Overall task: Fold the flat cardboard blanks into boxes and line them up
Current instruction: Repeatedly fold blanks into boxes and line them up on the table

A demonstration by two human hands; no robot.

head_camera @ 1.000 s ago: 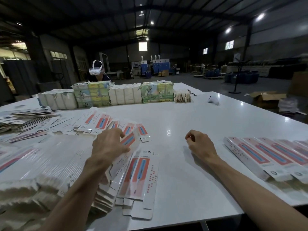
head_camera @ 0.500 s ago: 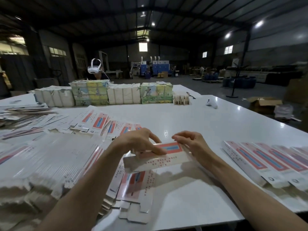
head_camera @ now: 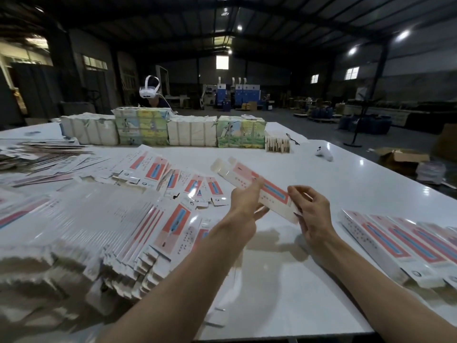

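I hold one long white blank with a red and blue stripe above the white table, tilted from upper left to lower right and partly opened into a tube. My left hand grips its middle from below. My right hand pinches its near end flap. A big fanned stack of flat blanks lies at the left. Folded boxes stand side by side in a row at the right edge.
Bundled paper packs form a wall across the far side of the table, with a person wearing a white headset behind them. A small white object lies far right. Loose sheets spread at the far left.
My left hand picked one blank off the stack. Both hands lifted it off the table and turned it from crosswise to pointing away, and it has opened up.
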